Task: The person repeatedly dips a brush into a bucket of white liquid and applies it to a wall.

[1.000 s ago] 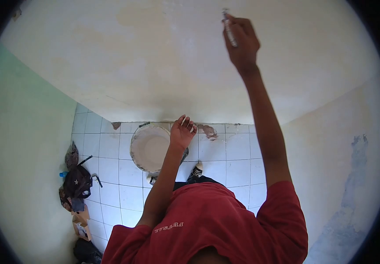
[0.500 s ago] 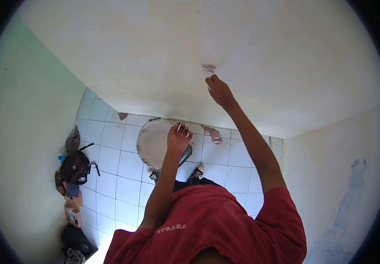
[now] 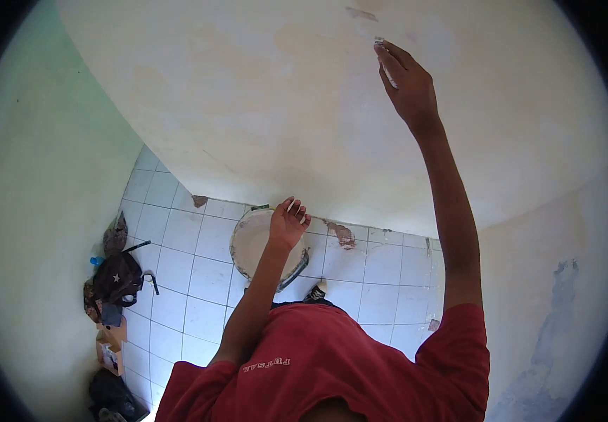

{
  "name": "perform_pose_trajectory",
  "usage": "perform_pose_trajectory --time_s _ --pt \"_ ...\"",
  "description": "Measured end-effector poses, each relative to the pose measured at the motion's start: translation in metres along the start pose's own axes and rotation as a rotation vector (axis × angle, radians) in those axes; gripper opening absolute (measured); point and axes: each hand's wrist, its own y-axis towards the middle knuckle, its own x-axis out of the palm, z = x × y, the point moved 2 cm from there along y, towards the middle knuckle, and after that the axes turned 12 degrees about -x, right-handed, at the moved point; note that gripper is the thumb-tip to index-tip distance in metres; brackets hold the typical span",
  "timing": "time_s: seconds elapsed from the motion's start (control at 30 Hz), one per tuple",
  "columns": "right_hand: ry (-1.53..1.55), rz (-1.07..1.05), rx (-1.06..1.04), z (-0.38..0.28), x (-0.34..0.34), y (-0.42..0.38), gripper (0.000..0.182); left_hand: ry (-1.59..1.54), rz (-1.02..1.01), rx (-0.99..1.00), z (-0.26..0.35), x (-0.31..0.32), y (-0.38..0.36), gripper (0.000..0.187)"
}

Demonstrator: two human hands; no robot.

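Observation:
My right hand (image 3: 408, 83) is raised high against the pale wall (image 3: 247, 98), fingers closed round a flat, wide-ended hand tool (image 3: 362, 13). Its brownish end lies over the wall near the top of the view, and its whitish handle runs under my fingers. My left hand (image 3: 290, 224) is palm up in front of my body, with fingers curled in. White slivers show among those fingers; I cannot tell what they belong to. Behind and below that hand on the floor is a round tub (image 3: 251, 239), its inside coated off-white.
White floor tiles (image 3: 177, 274) run along the wall's foot, with a reddish-brown damaged patch (image 3: 342, 235). To the left lie a dark backpack (image 3: 117, 278), an open cardboard box (image 3: 110, 348) and a black bag (image 3: 114, 394). My shoe (image 3: 316, 291) is beside the tub.
My right hand has moved up and to the right along the wall with the tool. My left hand stays nearly where it was, still curled.

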Motion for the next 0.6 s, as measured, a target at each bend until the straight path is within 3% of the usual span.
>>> perform_pose_trajectory --time_s 0.13,0.2,0.33,0.43,0.53,0.6 --pt "-0.094 0.042 -0.01 -0.01 0.032 -0.006 0.033 0.046 0.033 0.006 0.028 0.007 -0.01 0.012" --pt "-0.095 -0.178 0.069 -0.014 0.068 -0.031 0.031 0.062 0.03 0.0 0.039 0.008 -0.014 0.012" --pt "0.008 -0.324 0.118 -0.051 0.118 -0.082 0.022 0.071 0.041 -0.018 0.059 0.005 -0.017 0.013" --pt "0.107 -0.436 0.175 -0.078 0.119 -0.092 0.018 0.086 0.037 -0.024 0.068 0.004 -0.019 0.014" --pt "0.116 -0.448 0.164 -0.075 0.112 -0.08 0.014 0.104 0.035 -0.028 0.077 0.012 -0.022 0.014" --pt "-0.007 -0.306 0.003 -0.053 0.103 -0.062 0.014 0.111 0.041 -0.034 0.079 0.013 -0.024 0.015"
